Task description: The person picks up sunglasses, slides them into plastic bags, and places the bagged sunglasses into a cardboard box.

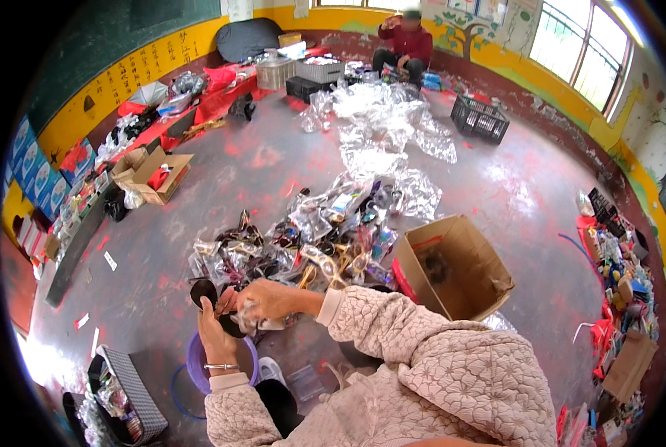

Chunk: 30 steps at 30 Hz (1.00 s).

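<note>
A pair of dark sunglasses (203, 293) is gripped in my left hand (215, 334), with one round lens standing above the fingers. My right hand (273, 299) is closed on a crumpled pale cloth (249, 317), held against the sunglasses near the other dark lens. Part of the frame is hidden behind my fingers. Below my left hand is a purple tub (197, 366), its inside mostly covered by my arm. Just beyond both hands lies a heap of sunglasses (322, 261), many in clear plastic sleeves.
An opened cardboard box (489, 287) stands right of the heap. Clear plastic wrap (381, 123) spreads across the floor farther off. A black crate (480, 119) sits beyond it. At lower left is a grey woven basket (135, 395). A person (407, 45) sits by the far wall.
</note>
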### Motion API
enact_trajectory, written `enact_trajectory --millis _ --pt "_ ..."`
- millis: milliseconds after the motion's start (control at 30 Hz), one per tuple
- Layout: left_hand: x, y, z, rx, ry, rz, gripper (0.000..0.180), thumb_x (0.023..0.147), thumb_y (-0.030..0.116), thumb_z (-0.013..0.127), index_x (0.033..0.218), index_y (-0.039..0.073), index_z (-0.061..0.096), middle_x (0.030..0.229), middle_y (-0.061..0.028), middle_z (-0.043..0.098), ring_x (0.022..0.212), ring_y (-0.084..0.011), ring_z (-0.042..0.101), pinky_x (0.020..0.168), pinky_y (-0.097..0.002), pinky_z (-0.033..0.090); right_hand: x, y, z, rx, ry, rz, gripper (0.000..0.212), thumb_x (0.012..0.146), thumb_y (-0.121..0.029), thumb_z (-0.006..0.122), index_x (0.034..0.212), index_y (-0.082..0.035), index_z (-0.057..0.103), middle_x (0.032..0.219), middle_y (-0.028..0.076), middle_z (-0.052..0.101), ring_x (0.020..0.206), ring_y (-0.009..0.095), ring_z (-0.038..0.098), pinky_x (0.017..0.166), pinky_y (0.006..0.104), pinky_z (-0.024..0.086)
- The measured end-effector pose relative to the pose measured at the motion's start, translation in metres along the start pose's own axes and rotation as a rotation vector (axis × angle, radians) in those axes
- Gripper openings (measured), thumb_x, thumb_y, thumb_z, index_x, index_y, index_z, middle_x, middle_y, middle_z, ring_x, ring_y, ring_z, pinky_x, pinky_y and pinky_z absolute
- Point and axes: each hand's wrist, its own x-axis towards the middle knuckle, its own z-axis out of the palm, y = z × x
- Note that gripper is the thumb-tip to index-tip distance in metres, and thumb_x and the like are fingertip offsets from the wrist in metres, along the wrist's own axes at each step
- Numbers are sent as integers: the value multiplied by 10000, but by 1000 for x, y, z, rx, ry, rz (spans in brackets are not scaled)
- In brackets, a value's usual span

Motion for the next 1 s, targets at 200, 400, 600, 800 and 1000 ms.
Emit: enact_trajectory --millis 200,400,600,800,1000 --pt "9 -13 -6 0 -122 -195 442 912 390 432 1052 -22 512 1017 -161 596 838 -242 611 714 -353 518 -4 -27 4 81 154 -223 149 745 -133 582 861 -40 592 785 93 630 743 285 602 658 333 471" --pt "-3 6 -6 -65 -126 -144 506 929 383 393 1094 -84 500 1015 -164 596 919 -252 590 795 -344 484 11 -9 10 -31 -189 -277 203 736 -158 603 910 -56 621 889 90 632 805 225 604 713 315 462" --pt "5 15 -5 -191 -39 -59 343 910 267 487 1081 -30 456 1048 -208 589 901 -275 599 727 -336 498 19 54 -37 -874 -21 21 239 726 -281 603 906 -132 657 892 69 630 842 231 597 734 388 487" --pt "0 16 -14 -254 -89 -31 379 963 277 309 1142 -15 473 1110 -179 568 1005 -277 562 844 -378 477 4 17 -27 622 581 482 176 753 -109 599 831 48 613 730 77 605 565 140 561 491 259 442" --pt "12 4 -23 -326 -82 -49 357 948 271 359 1147 -1 476 1127 -144 553 1034 -253 535 867 -372 463 6 4 -22 618 571 289 192 759 -119 607 862 43 611 750 80 614 614 127 583 532 238 466"
